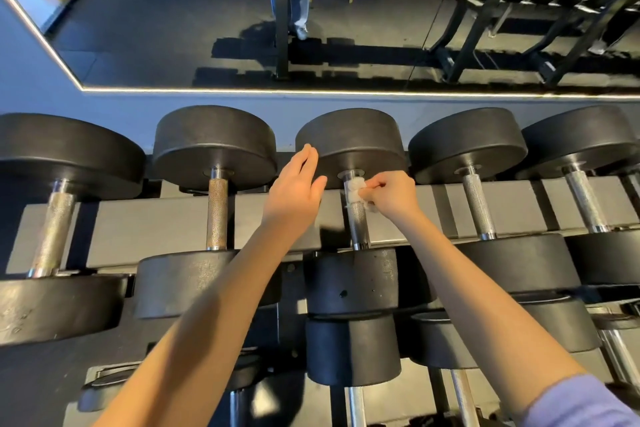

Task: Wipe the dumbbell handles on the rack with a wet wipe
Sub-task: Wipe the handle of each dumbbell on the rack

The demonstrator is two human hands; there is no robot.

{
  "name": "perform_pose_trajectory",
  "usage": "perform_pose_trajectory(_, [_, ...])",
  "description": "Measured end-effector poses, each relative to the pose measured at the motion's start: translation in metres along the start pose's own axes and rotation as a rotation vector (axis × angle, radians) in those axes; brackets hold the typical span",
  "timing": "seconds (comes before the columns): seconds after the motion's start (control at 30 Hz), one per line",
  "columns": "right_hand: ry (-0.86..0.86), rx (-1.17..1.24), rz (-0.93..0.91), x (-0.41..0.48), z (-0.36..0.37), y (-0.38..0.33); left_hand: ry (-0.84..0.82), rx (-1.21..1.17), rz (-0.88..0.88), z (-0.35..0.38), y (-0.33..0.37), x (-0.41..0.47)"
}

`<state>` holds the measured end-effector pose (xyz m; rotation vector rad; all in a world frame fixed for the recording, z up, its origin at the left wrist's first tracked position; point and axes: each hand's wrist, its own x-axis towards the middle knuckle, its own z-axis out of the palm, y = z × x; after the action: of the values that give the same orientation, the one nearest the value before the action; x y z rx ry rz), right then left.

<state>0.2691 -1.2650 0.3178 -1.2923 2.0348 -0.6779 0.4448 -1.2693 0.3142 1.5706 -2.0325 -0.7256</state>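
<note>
**A:** Where's the wet wipe (355, 189) now?

**B:** Bunched round the far end of the handle (358, 222) of the middle dumbbell (351, 281). The right hand (393, 194) pinches it there with curled fingers.

**A:** How will it handle?

**B:** Soft, limp and damp, I'd judge. It should fold round the bar, though the rough steel may snag or tear it. Best held wrapped, by the bunch.

**A:** And the dumbbell?

**B:** Heavy and stiff. It looks settled on the rack (166, 218), so it likely needs no lifting. The bare bar between the two black ends is the place to grip.

**A:** The other hand?

**B:** The left hand (296, 191) holds nothing, fingers straight, by the far black end. Whether it touches, I can't tell.
</note>
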Motion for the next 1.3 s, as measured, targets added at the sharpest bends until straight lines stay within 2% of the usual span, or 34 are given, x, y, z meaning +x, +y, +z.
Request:
perform_pose_trajectory(0.1, [-0.150,-0.051,-0.007,-0.015,-0.012,0.012,0.065,0.099,0.055,-0.002,0.000,0.000])
perform_pose_trajectory(0.17, [-0.149,-0.008,-0.042,-0.025,-0.017,0.016,0.177,0.109,0.127,-0.001,-0.002,-0.003])
perform_pose_trajectory(0.23, [-0.092,0.063,-0.085,-0.034,-0.020,0.016,0.187,-0.043,0.137,0.002,0.001,-0.011])
perform_pose_trajectory(0.37, [-0.104,0.170,-0.136,-0.044,-0.022,0.006,-0.163,-0.506,-0.105,0.019,0.013,-0.018])
perform_pose_trajectory(0.4, [-0.107,0.169,-0.154,-0.044,-0.022,0.005,-0.217,-0.609,-0.144,0.023,0.017,-0.018])
perform_pose_trajectory(0.47, [-0.110,0.183,-0.177,-0.044,-0.020,0.005,-0.215,-0.706,-0.157,0.028,0.024,-0.017])
perform_pose_trajectory(0.67, [-0.219,0.288,-0.135,-0.055,-0.026,0.004,0.005,-0.621,-0.223,0.031,0.026,-0.012])
perform_pose_trajectory(0.77, [-0.084,0.081,-0.097,-0.065,-0.022,0.017,0.142,-0.522,-0.301,0.031,0.023,-0.006])
perform_pose_trajectory(0.83, [-0.036,0.031,-0.064,-0.074,-0.015,0.026,0.170,-0.483,-0.321,0.035,0.023,0.002])
perform_pose_trajectory(1.03, [0.077,0.038,-0.055,-0.078,-0.012,0.024,0.134,-0.379,-0.329,0.052,0.031,0.021])
perform_pose_trajectory(1.2, [0.132,0.066,-0.075,-0.083,-0.013,0.020,-0.131,-0.266,-0.314,0.050,0.021,0.012])
perform_pose_trajectory(1.3, [0.127,0.076,-0.065,-0.082,-0.013,0.020,-0.064,-0.301,-0.280,0.050,0.021,0.011])
